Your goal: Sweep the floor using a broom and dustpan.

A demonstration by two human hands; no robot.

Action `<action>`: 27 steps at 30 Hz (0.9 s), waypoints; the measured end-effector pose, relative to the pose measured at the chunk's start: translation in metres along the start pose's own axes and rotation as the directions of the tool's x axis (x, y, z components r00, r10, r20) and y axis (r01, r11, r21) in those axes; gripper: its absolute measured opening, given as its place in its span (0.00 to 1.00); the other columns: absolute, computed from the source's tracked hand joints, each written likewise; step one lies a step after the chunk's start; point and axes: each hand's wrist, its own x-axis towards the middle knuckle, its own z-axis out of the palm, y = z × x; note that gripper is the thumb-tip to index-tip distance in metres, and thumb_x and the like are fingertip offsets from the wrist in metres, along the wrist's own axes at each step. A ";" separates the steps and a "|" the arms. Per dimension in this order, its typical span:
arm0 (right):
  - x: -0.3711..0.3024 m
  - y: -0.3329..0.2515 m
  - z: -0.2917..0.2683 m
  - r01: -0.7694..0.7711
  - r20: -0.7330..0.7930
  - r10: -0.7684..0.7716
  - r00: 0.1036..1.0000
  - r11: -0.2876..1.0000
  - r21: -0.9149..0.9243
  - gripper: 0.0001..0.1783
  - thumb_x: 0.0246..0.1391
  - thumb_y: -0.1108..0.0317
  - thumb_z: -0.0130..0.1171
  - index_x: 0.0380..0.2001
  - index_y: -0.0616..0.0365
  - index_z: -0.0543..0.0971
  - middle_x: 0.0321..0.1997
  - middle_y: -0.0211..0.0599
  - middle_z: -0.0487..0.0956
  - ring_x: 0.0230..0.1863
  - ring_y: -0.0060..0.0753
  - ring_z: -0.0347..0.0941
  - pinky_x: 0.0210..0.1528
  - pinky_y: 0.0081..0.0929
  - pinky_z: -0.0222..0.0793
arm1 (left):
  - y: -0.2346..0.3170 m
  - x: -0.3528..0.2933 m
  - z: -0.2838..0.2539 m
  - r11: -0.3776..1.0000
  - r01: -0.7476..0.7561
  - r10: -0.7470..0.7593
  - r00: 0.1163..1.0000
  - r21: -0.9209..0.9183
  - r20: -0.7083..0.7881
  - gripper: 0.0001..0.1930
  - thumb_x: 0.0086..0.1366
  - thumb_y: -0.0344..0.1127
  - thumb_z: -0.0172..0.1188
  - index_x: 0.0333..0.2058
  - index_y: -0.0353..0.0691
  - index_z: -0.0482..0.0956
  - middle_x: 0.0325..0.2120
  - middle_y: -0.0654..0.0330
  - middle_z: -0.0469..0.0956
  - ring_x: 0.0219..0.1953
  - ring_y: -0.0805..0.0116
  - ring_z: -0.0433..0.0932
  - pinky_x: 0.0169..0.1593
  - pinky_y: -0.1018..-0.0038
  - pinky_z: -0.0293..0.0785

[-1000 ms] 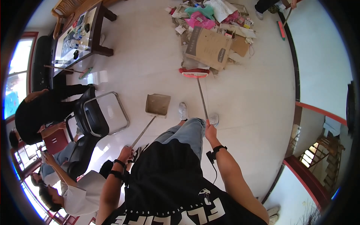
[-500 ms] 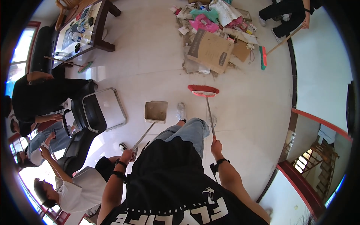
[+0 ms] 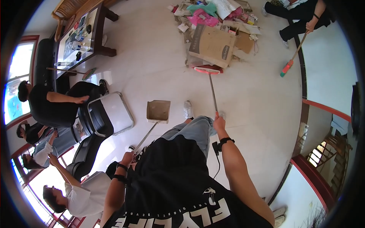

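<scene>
The left hand (image 3: 127,157) is wrapped around the top of a long thin handle, fingers curled shut on it, low beside the person's black shirt. That handle runs up and away from the hand to a tan dustpan (image 3: 158,111), which rests flat on the pale floor (image 3: 258,95) ahead of the left hand, its open mouth turned away from the person.

The right hand (image 3: 218,122) is fisted around the pole of a broom (image 3: 211,89), the arm stretched out forward with a black band at the wrist. A white shoe (image 3: 188,109) shows between the two hands, just beside the dustpan. From the right hand the pole slants away to a red broom head (image 3: 207,70), which sits on the floor well ahead, touching the near edge of a flattened brown cardboard box (image 3: 211,45).

Beyond the box lies a heap of rubbish (image 3: 216,15): pink and green bags, paper scraps and packaging. Off to the left of the left hand stands a grey folding chair (image 3: 110,114), with seated people just past it. Farther out on that side is a dark wooden surface (image 3: 81,36) scattered with small items. Far beyond the right hand, another person (image 3: 300,15) holds a second broom (image 3: 288,68) with a red and green head.
</scene>
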 end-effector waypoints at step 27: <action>0.018 0.018 -0.020 -0.004 -0.016 0.005 1.000 0.999 0.034 0.29 0.61 0.50 0.35 0.30 0.69 0.72 0.31 0.63 0.76 0.37 0.62 0.73 0.39 0.49 0.69 | 0.049 -0.018 0.045 1.000 -0.029 0.027 0.993 0.011 0.111 0.16 0.67 0.42 0.41 0.32 0.33 0.69 0.14 0.66 0.61 0.16 0.74 0.61 0.20 0.77 0.60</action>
